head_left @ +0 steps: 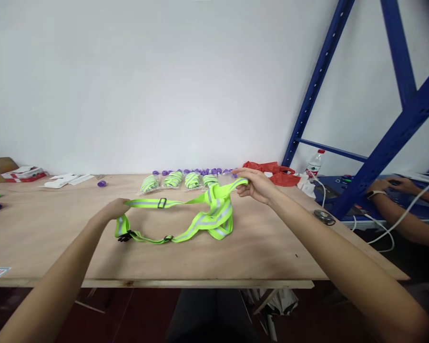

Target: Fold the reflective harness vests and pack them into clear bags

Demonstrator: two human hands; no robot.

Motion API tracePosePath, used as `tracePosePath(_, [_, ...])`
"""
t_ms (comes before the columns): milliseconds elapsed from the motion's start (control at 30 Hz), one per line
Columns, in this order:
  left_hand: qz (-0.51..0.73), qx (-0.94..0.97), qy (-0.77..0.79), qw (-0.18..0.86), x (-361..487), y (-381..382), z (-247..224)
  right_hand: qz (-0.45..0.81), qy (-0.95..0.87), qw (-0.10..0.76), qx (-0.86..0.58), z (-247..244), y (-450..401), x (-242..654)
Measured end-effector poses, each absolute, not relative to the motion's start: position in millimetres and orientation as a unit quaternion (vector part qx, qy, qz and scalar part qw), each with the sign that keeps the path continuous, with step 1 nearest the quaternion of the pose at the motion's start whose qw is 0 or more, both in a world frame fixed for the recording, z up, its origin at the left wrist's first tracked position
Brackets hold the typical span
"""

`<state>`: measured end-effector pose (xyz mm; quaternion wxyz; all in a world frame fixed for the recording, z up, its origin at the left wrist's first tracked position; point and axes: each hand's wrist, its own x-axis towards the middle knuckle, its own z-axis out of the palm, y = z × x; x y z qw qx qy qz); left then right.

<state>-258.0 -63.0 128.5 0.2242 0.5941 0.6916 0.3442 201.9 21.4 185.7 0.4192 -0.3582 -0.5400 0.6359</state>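
Observation:
A lime-yellow reflective vest (219,216) made of elastic straps with a grey stripe is stretched between my two hands above the table. My left hand (115,208) is closed on the strap at its left end, close to a black buckle (126,236) that hangs lower. My right hand (254,185) pinches a strap at the right, above the bunched part of the vest. Black slide adjusters (162,203) sit on the straps. Behind it, several bagged vests (173,179) lie in a row near the wall.
Small purple items (200,171) line the table's back edge, beside a red plastic bag (280,175). A loose purple piece (102,183), papers (67,180) and a cardboard box (0,167) lie left. Right stand a blue metal frame (314,76) and a bottle (315,163); another person's hands (379,186) are beyond.

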Motion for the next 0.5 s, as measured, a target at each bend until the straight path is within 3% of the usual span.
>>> tracePosePath(133, [0.363, 0.603, 0.688, 0.177, -222, -64, 128, 0.654, -0.522, 0.442, -0.323, 188, 12, 177])
tracePosePath(267, [0.437, 0.63, 0.625, 0.145, -124, -81, 111, 0.663, -0.518, 0.46, -0.285, 189, 6, 160])
tracePosePath(400, [0.472, 0.656, 0.54, 0.235, -32, -79, 77, 0.639, -0.572, 0.443, -0.261, 192, 7, 152])
tracePosePath(500, [0.412, 0.647, 0.527, 0.366, -18, -65, 75, 0.568, -0.66, 0.416, -0.262, 186, 12, 159])
